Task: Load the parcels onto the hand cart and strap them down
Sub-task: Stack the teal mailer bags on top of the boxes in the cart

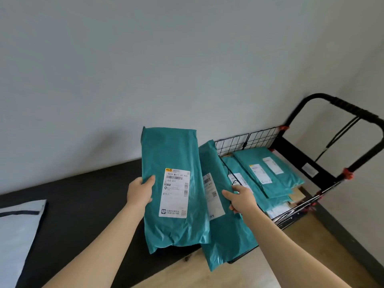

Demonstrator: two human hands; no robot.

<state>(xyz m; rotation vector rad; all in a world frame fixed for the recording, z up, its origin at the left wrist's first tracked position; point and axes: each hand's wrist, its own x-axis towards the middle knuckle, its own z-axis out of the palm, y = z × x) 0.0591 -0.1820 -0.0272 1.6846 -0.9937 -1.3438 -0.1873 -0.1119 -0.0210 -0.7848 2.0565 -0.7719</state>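
Teal plastic fills both hands. The left hand [141, 191] grips the first parcel [170, 150] by its side edge, thumb over the front, label facing up. The right hand [241, 199] clamps the second parcel [226, 235] the same way, lower and closer to the cart [259, 140]. Edge grips likely keep these floppy bags flat for laying down. Beyond the right hand, a stack [276, 173] lies flat inside the mesh walls. A dark surface [79, 200] sits left of the left hand. Loading looks unfinished, and no strap crosses the stack.
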